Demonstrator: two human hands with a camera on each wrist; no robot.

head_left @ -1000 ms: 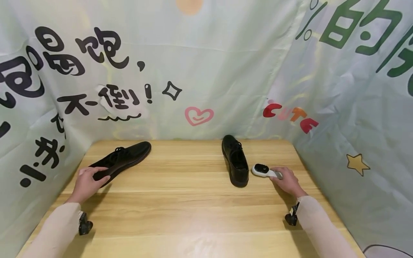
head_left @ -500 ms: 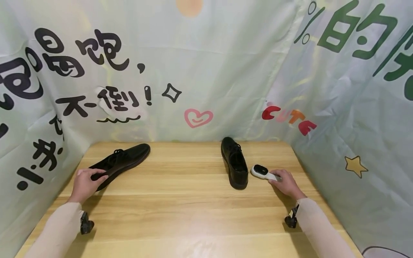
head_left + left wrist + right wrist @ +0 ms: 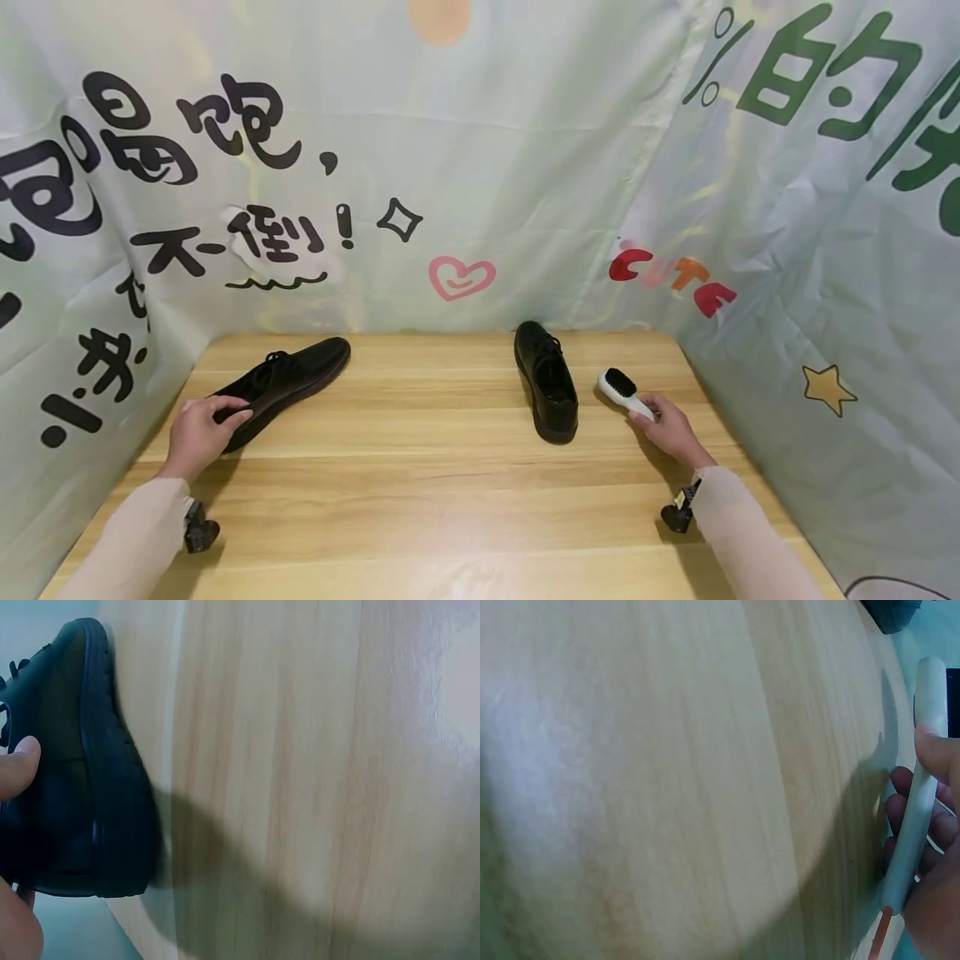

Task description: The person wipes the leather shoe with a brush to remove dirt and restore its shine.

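At the left of the head view lies a black lace-up shoe (image 3: pixel 296 372), toe to the back right. My left hand (image 3: pixel 197 435) grips its heel end, and the left wrist view shows the thumb on the shoe's side (image 3: pixel 64 787). My right hand (image 3: pixel 672 429) holds a shoe brush (image 3: pixel 622 388) by its white handle, black bristles facing up. In the right wrist view fingers and thumb curl round the handle (image 3: pixel 913 825). A second black shoe (image 3: pixel 553 400) stands upright left of the brush, apart from it, toe toward the back.
The wooden table (image 3: pixel 420 500) carries both shoes. Printed cloth walls (image 3: pixel 465 167) rise at its back and sides. Each forearm bears a small black wrist camera, such as the left one (image 3: pixel 200 529).
The brush head has swung up and to the right, farther from the second shoe, and more of its bristles show. My left hand stays at the first shoe's heel; the view has shifted slightly.
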